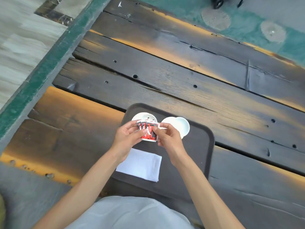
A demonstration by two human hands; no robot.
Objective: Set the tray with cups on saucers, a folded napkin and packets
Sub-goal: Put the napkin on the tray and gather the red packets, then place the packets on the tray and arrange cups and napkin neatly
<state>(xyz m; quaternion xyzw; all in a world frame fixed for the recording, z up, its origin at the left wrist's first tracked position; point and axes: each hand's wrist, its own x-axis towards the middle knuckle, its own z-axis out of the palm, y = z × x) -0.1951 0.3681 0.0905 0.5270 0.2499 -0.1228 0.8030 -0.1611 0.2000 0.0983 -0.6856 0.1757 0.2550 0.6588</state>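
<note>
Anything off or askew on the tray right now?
Nothing spilled or damaged. The folded napkin lies slightly skewed to the tray edges, and the packets are off the tray, held by the left hand and right hand.

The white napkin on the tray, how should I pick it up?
Pinch the folded napkin at its near right corner, coming from the right. It lies flat on the tray, so fingers need an edge, and the left side sits under the left hand's arm.

We see a dark plank bench (165, 76) with worn orange patches and small holes. At ten o'clock runs a green-edged curb (49, 63) beside grey paving (21, 38); at one o'clock stands a black wheel (217, 2).
</note>
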